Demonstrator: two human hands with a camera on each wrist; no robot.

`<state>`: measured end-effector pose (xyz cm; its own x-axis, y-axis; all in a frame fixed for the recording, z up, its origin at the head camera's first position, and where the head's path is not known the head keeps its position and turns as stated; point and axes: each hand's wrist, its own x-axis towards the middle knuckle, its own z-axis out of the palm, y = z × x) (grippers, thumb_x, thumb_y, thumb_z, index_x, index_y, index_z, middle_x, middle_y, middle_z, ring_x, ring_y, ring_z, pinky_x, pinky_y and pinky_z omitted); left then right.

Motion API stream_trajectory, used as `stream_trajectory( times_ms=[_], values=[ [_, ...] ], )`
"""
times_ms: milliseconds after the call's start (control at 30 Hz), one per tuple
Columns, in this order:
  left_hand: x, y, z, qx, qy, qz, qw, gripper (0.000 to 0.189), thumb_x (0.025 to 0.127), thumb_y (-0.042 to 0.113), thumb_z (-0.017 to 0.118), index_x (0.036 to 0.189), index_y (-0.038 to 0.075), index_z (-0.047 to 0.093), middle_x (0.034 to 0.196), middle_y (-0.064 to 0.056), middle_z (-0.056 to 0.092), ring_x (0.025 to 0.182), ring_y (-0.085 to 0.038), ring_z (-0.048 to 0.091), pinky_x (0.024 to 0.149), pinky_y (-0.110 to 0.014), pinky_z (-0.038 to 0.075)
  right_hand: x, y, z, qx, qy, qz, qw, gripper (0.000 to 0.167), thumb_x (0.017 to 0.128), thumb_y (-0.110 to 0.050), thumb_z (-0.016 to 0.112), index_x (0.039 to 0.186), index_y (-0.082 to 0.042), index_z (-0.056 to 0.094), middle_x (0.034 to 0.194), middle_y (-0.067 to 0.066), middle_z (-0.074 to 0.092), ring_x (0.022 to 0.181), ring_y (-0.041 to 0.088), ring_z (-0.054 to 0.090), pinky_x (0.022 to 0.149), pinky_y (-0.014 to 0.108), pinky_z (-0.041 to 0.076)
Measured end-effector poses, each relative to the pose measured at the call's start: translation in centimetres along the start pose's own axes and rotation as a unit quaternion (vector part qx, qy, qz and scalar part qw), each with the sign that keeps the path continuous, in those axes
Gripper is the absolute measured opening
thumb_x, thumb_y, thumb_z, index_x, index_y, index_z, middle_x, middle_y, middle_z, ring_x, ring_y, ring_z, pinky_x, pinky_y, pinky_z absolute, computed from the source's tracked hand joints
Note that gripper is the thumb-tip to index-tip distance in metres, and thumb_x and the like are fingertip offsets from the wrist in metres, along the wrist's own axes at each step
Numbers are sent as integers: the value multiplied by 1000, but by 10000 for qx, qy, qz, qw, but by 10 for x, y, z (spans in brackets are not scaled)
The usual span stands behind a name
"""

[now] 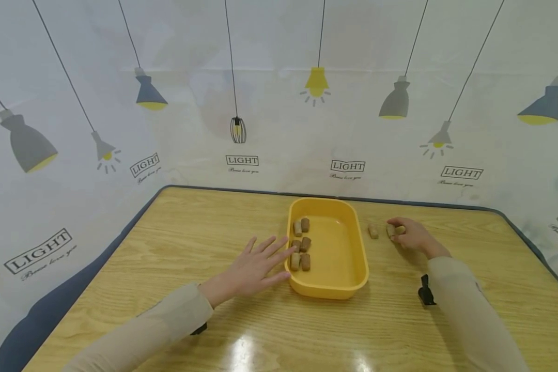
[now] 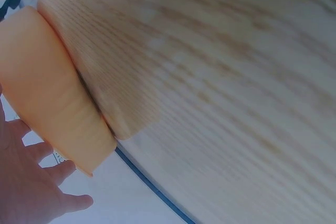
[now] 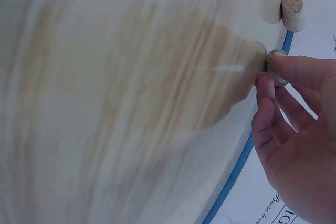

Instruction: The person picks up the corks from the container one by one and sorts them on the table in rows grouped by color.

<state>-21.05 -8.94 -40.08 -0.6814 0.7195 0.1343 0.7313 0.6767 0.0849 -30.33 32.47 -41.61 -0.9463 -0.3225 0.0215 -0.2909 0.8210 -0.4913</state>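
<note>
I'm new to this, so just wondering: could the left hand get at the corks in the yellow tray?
Probably yes: the left hand reaches over the side of the yellow tray, very near the corks, and the tray's open top seems to leave the way free.

White printed backdrop (image 1: 279, 108), behind and along both sides of tabletop (image 1: 186, 237): framed "LIGHT" (image 1: 242, 160), repeated; script line (image 1: 243, 170) below, "Beese love you".

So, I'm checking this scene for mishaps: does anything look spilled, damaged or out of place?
Nothing looks spilled or damaged. The yellow tub stands upright; the corks visible in it bunch along its left side, slightly lopsided but hardly odd. One loose cork lies outside on the table, near the right hand, which pinches another cork.
</note>
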Motion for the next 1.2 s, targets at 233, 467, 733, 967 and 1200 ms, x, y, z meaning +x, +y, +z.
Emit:
stream_trajectory(
  times_ms=[233,467,733,967,1200],
  values=[
    [0,0,0,-69,1,32,10000,61,91,55,22,142,21,23,145,-5,16,129,-29,17,96,-58,10,-5,-4,-9,146,5,-18,9999,51,80,-4,58,123,13,38,115,38,40,84,39,53,71,48,42],
    [0,0,0,-107,-10,-7,9999,62,91,56,20,142,21,23,145,-4,16,129,-28,15,96,-57,9,-2,-19,-26,274,244,-389,9986,47,86,-6,54,127,11,36,120,35,38,84,40,53,70,48,43],
    [1,-2,1,-93,55,40,9999,61,91,56,20,142,22,22,145,-5,18,129,-30,18,96,-58,10,15,-63,-36,482,185,-437,9977,43,89,-13,52,127,3,41,124,25,39,91,35,50,74,45,43],
    [1,-3,2,-87,51,66,9999,60,92,54,23,142,21,22,144,-6,20,128,-30,18,95,-58,11,34,-102,-32,661,201,-760,9947,39,89,-13,53,126,-2,45,124,19,43,90,30,52,75,43,44],
    [1,-3,3,-114,29,51,9999,60,92,54,24,142,21,22,144,-6,19,129,-30,17,95,-58,11,52,-135,-24,757,146,-1135,9905,38,88,-17,56,123,-2,48,120,17,48,87,26,55,74,40,44]
  ],
)
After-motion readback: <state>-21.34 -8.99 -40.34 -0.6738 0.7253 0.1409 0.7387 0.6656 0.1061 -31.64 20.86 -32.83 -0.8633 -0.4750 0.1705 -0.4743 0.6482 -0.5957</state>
